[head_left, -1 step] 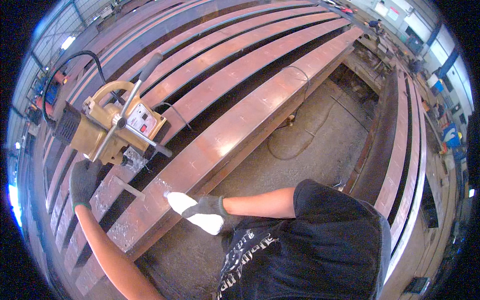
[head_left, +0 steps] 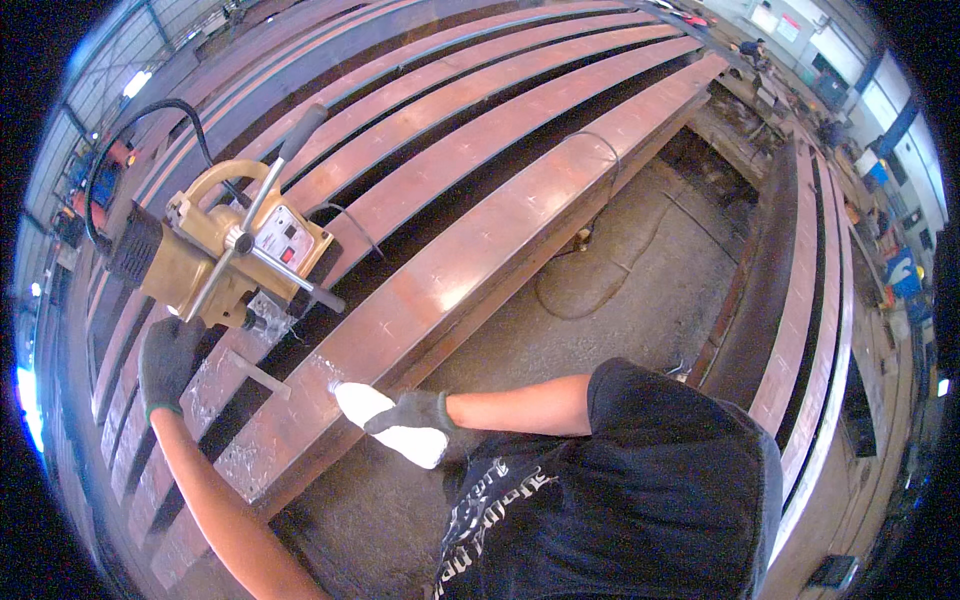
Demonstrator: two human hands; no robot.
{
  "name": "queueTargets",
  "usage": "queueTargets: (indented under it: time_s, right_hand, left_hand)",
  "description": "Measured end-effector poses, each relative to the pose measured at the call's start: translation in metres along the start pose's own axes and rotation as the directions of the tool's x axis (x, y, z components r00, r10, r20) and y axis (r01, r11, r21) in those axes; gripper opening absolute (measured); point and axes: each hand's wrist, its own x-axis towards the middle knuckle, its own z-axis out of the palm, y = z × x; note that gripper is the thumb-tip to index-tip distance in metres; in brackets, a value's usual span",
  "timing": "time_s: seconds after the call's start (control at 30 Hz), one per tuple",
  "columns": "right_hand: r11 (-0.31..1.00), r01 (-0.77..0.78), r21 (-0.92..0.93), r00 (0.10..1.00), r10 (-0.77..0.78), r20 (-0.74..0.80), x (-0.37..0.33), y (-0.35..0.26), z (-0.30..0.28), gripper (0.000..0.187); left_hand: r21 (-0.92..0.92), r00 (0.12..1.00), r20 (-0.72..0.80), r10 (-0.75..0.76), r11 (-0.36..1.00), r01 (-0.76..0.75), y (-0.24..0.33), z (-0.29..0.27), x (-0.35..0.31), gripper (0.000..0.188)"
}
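Observation:
A tan magnetic drill (head_left: 225,240) stands on a steel beam at the left, its three-spoke feed handle facing me. My left hand (head_left: 168,365), in a dark grey glove, is closed at the lower end of one spoke (head_left: 207,290); the grip there is hidden by the glove. My right hand (head_left: 412,412), also gloved, is wrapped round a white plastic bottle (head_left: 365,402). The bottle is tilted, its narrow tip near the top face of the nearest beam (head_left: 420,300). Shavings and wet marks lie around the drill's tool end (head_left: 258,322). A short flat metal bar (head_left: 262,376) bridges two beams.
Several long reddish-brown beams (head_left: 500,125) run side by side with dark gaps between them. A black cable (head_left: 150,105) arches from the drill. A thin cable (head_left: 545,300) lies on the concrete floor (head_left: 630,290). More beams (head_left: 790,330) stand at the right. People (head_left: 750,48) are far off.

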Motion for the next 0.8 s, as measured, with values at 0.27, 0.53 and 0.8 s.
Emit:
queueTargets:
  time_s: [0.27,0.53,0.8]
  right_hand:
    - [0.998,0.003,-0.058,1.0,-0.003,-0.015,0.007,-0.001,-0.008,0.056]
    - [0.991,-0.126,-0.037,0.99,0.123,-0.075,0.021,-0.001,-0.005,0.05]
    - [0.989,-0.09,-0.12,0.992,0.079,-0.097,0.034,0.009,-0.01,0.053]
  left_hand:
    - [0.043,0.991,0.055,-0.124,0.992,0.122,0.008,0.004,0.012,0.049]
    - [-0.035,0.951,0.222,-0.217,0.972,0.23,0.026,-0.024,0.002,0.051]
    - [-0.029,0.961,0.175,-0.216,0.974,0.224,0.024,-0.019,0.004,0.052]
